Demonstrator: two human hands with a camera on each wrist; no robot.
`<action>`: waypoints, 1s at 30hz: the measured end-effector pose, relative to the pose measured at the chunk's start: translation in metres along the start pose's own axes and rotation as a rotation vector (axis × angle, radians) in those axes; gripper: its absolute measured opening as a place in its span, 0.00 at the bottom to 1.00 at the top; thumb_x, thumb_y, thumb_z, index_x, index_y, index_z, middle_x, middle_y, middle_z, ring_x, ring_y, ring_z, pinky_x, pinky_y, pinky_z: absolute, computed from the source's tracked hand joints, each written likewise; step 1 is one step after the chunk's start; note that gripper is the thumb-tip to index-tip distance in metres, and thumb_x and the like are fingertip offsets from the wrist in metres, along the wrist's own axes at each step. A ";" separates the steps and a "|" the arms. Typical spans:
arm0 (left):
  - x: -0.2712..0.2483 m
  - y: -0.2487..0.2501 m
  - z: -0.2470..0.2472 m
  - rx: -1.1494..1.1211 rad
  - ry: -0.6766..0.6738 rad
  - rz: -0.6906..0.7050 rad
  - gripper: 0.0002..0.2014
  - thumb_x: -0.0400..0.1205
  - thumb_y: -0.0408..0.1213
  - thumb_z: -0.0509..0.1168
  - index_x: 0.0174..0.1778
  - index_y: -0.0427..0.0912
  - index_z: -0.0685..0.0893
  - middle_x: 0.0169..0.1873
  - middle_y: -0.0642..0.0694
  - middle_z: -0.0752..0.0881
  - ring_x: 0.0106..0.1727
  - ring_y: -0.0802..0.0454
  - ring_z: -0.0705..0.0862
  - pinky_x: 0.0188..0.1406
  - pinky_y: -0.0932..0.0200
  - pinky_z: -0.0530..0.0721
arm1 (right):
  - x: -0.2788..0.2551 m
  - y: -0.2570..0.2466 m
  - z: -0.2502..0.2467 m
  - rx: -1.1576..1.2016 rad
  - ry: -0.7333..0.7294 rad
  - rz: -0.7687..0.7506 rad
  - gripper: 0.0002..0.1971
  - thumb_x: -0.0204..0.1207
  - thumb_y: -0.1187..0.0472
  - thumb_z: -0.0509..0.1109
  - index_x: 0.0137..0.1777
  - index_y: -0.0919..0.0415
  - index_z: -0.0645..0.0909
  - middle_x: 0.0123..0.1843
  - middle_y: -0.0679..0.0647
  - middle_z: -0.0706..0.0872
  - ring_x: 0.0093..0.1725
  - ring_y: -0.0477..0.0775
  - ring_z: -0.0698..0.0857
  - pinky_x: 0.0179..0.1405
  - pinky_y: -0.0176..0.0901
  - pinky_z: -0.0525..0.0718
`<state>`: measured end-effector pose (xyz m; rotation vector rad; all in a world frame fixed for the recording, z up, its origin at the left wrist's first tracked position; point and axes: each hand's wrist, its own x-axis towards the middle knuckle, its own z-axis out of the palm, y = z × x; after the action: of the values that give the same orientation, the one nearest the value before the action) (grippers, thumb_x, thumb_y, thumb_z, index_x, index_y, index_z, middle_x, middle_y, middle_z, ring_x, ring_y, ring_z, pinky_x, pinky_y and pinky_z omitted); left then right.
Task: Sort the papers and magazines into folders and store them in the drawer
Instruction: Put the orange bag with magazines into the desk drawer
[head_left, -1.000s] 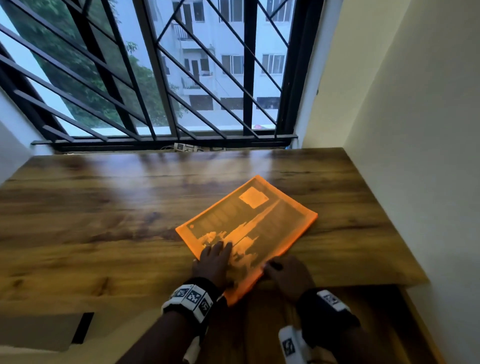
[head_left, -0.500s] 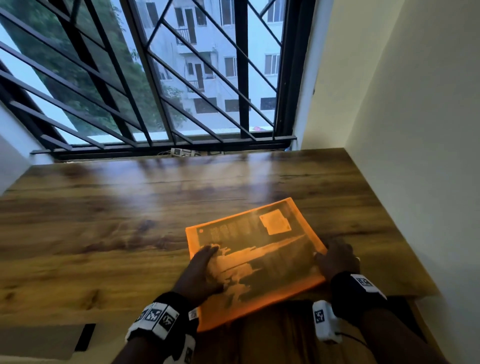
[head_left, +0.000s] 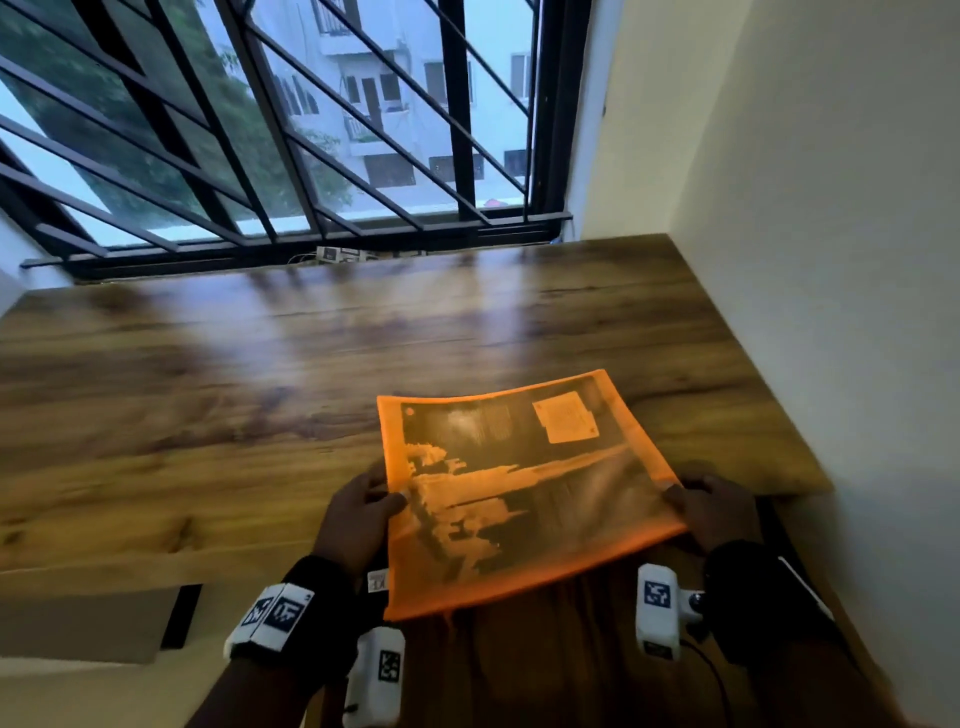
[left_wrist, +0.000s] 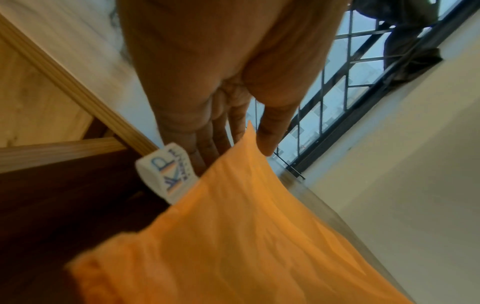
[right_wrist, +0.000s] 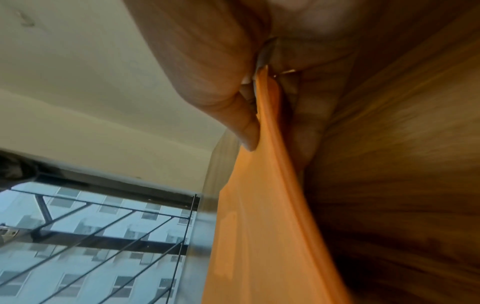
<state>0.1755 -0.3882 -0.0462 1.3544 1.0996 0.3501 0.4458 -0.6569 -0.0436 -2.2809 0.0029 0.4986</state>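
Note:
A translucent orange folder (head_left: 524, 493) with a dark magazine inside is held up off the wooden desk (head_left: 208, 389), sagging in the middle. My left hand (head_left: 363, 512) pinches its left edge, thumb on top and fingers beneath. At the right edge my right hand (head_left: 706, 506) grips it the same way. In the left wrist view the folder (left_wrist: 233, 236) runs under my thumb, with a small white label tab (left_wrist: 167, 174) poking out beside it. The right wrist view shows the folder's edge (right_wrist: 265, 164) pinched between thumb and fingers. The near half hangs over the dark wooden drawer space (head_left: 545, 665) below the desk's front.
A barred window (head_left: 311, 130) runs along the back of the desk. A cream wall (head_left: 831, 260) closes the right side. A grey panel (head_left: 78, 623) lies low at the left below the desk edge.
The folder turned from slanted to nearly square and rose off the desk. My right hand went from the near edge to the right edge; my left hand shifted to the left edge.

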 end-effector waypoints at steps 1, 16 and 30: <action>-0.008 -0.002 0.002 -0.022 -0.039 -0.010 0.16 0.80 0.25 0.68 0.60 0.47 0.86 0.53 0.40 0.91 0.51 0.39 0.91 0.51 0.34 0.89 | -0.008 0.006 -0.004 0.006 0.006 0.009 0.16 0.69 0.60 0.78 0.56 0.64 0.88 0.55 0.64 0.88 0.55 0.66 0.85 0.55 0.53 0.82; -0.145 -0.074 -0.018 0.032 -0.299 -0.109 0.19 0.81 0.21 0.66 0.63 0.46 0.79 0.51 0.40 0.90 0.49 0.43 0.91 0.38 0.49 0.91 | -0.152 0.130 -0.047 0.261 0.147 0.216 0.12 0.58 0.51 0.80 0.39 0.55 0.87 0.42 0.61 0.89 0.43 0.69 0.88 0.43 0.71 0.88; -0.106 -0.059 0.005 0.378 -0.352 -0.094 0.34 0.79 0.24 0.70 0.79 0.44 0.65 0.71 0.39 0.78 0.70 0.38 0.79 0.68 0.36 0.80 | -0.118 0.102 -0.038 0.193 0.070 0.206 0.14 0.74 0.64 0.72 0.60 0.62 0.86 0.56 0.67 0.86 0.55 0.69 0.84 0.62 0.66 0.81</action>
<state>0.1050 -0.4865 -0.0551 1.6146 0.9554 -0.1729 0.3341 -0.7725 -0.0499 -2.1171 0.3105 0.5014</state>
